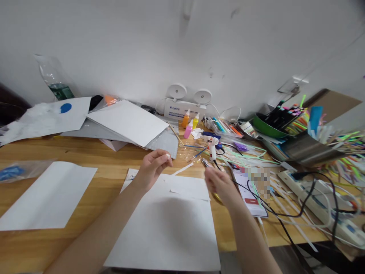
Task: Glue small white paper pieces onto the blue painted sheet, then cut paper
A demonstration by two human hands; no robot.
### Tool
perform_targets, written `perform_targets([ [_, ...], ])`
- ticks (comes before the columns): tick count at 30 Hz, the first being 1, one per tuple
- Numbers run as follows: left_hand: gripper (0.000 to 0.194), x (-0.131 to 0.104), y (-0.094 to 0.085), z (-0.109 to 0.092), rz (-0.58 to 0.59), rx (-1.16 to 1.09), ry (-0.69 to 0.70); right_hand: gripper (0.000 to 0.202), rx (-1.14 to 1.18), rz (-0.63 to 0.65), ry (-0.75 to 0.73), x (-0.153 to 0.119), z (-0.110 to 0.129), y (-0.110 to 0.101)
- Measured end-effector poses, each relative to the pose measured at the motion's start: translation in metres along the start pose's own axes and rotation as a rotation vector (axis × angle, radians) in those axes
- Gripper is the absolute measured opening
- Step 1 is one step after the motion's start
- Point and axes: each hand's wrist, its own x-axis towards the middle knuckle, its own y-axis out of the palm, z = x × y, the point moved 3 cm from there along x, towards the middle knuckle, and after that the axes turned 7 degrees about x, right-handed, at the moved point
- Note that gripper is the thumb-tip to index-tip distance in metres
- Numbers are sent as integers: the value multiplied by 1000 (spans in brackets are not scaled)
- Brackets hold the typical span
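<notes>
My left hand [154, 167] is raised over the top edge of a large white sheet [171, 228], its fingers pinching a small white piece [168, 156]. To the right, my right hand [219, 182] is closed beside the sheet's upper right corner; what it holds, if anything, is hard to make out. Metal tips of a tool [204, 163] show just beyond its fingers. A narrow white strip [184, 168] lies between the hands past the sheet, and a thin white piece [188, 195] rests on the sheet. Behind my right hand stands a white glue gun [212, 147].
At left are a folded white paper [51, 198] and a bag with blue material [13, 172]. White boards [128, 120] lie at the back. Small paint bottles [188, 129] stand near the wall. A phone [248, 190], cables and a power strip [322, 205] crowd the right.
</notes>
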Motion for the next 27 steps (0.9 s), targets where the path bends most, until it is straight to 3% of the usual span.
perform_targets([
  [3, 7, -1, 1, -6, 21, -133, 0, 41, 57, -197, -133, -5, 14, -47],
  [4, 7, -2, 2, -8, 25, -180, -12, 38, 96, -321, -222, -9, 19, -61],
  [7, 4, -5, 4, -10, 24, -265, -68, 32, 157, -435, -318, -16, 24, -72],
  [10, 5, -6, 5, -10, 8, -224, -86, 27, 65, -260, -238, -15, 15, -33],
  [12, 6, -6, 7, -8, 4, -172, -84, 24, 2, -65, -235, -12, 7, 11],
  [14, 5, -7, 9, -4, -2, -134, -82, 34, -82, 74, -239, -9, -1, 54],
  [16, 4, -9, 12, -1, -13, -97, -84, 44, -222, 100, -336, -8, -5, 87],
  [19, 6, -13, 16, 3, -2, -35, -96, 17, -363, 20, -471, -6, -8, 105],
  [21, 5, -13, 17, 3, 4, -30, -71, 17, -321, -26, -441, -3, -10, 96],
  [23, 4, -12, 14, -1, -16, -70, -18, 21, -236, -63, -349, 1, -9, 72],
  [27, 5, -5, 1, -16, -108, -230, 52, 29, -236, -361, -306, 2, 2, -12],
])
